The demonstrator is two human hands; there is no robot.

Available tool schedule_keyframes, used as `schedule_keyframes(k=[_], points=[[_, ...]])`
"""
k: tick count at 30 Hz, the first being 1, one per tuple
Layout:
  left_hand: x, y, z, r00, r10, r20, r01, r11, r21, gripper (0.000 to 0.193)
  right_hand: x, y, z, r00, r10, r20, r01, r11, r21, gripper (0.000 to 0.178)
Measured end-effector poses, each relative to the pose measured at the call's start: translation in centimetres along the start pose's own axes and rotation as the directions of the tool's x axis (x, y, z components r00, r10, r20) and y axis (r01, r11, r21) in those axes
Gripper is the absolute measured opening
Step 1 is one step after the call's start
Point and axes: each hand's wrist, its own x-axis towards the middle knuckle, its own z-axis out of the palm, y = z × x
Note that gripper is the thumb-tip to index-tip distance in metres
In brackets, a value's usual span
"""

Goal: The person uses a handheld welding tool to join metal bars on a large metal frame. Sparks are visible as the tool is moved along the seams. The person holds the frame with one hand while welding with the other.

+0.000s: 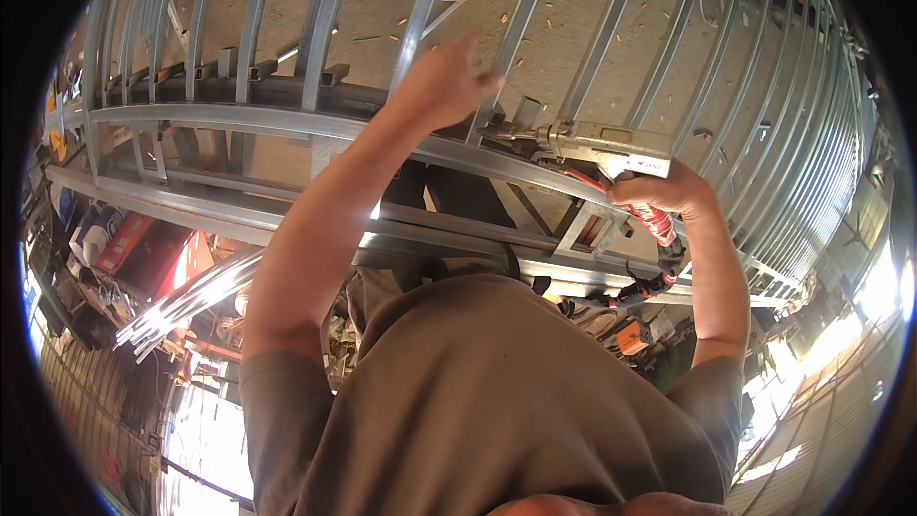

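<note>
My right hand (pixel 669 193) grips a grey gun-shaped power tool (pixel 611 141) from below, near its rear end. The tool lies nearly level, its narrow nose pointing left over the metal rail. Red and black wrapping covers the handle or hose (pixel 654 225) that runs down from it. My left hand (pixel 447 81) reaches out over the metal slats (pixel 521 29) with a finger and the thumb apart. It holds nothing that I can see, though some of its fingers are hidden. Below the left wrist runs the frame's long metal rail (pixel 258 118).
The slatted metal frame spans the far side and curves off to the right. Small scraps litter the floor (pixel 583 0) beneath it. At the lower left are a bundle of shiny rods (pixel 191 301) and a red box (pixel 153 253). An orange item (pixel 630 337) lies among clutter.
</note>
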Motion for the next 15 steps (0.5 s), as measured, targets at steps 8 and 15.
schedule_keyframes(k=[8,15], points=[[0.4,-0.8,3.1,0.991,-0.007,0.131,0.013,0.999,-0.045,0.090,1.4,1.6,0.0,0.999,0.003,0.039,-0.002,1.000,-0.024,0.043],[0.0,-0.6,2.8,0.982,-0.024,0.188,0.062,0.978,-0.200,0.091,2.2,2.0,-0.4,0.993,-0.041,0.106,0.038,0.999,0.028,0.044]])
